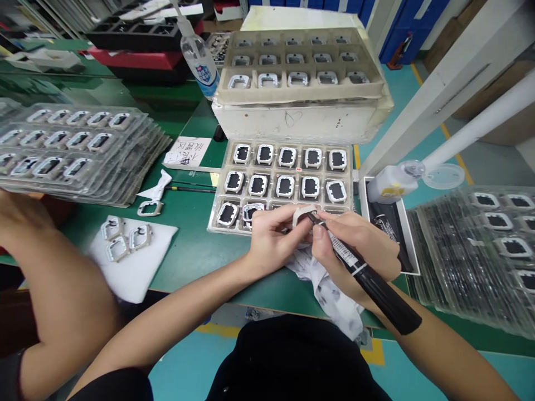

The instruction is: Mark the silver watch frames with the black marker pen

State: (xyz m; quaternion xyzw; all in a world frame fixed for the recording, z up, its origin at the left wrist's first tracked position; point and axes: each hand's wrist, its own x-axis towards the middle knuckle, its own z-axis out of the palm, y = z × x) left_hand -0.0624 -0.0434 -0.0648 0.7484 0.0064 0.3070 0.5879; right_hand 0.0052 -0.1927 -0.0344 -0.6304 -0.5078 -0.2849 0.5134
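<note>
Between the fingers of my left hand [273, 239] is a small white watch case frame [301, 213], tilted up and partly covered by the fingers. My right hand [359, 250] grips a black marker pen [368, 278] with a pale label, its tip end at the frame. Just beyond both hands lies a clear plastic tray [282, 170] with rows of similar frames in its pockets; the near row is partly hidden by my hands. Beneath my hands a white cloth [330, 295] with dark smudges hangs over the table edge.
A co-worker's arm [62, 278] is at the left, near a white foam sheet [142, 267] with loose frames. Stacked trays stand left [83, 161] and right [472, 250]. A foam box [292, 120], pump bottle [200, 64] and white bin [412, 245] border the work spot.
</note>
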